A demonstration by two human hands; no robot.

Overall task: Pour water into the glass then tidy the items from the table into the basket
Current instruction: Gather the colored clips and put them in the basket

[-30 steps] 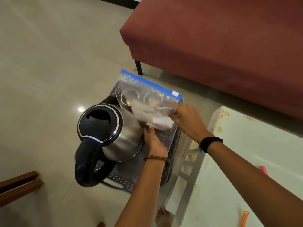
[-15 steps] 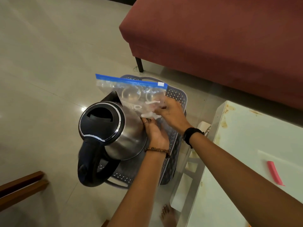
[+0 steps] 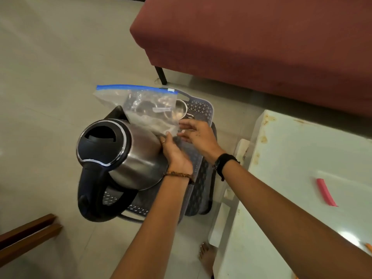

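A steel kettle (image 3: 138,156) with a black lid and handle lies tilted in the dark grey perforated basket (image 3: 203,106) on the floor. A clear zip bag (image 3: 141,105) with a blue seal leans over the kettle's far side, with small items inside that I cannot make out. A steel cup (image 3: 179,112) sits in the basket just behind the bag. My left hand (image 3: 175,156) presses against the kettle's side and pinches the bag's lower edge. My right hand (image 3: 198,135) hovers at the bag's lower right corner, fingers spread.
A white table (image 3: 298,158) stands at the right with a pink strip (image 3: 326,195) and an orange item (image 3: 369,247) on it. A red sofa (image 3: 261,47) fills the back. Wooden bars (image 3: 26,238) lie at lower left. A bare foot (image 3: 207,256) stands beside the table.
The zip bag has swung left over the kettle and uncovered the steel cup. My right hand has let go of the bag and spread its fingers.
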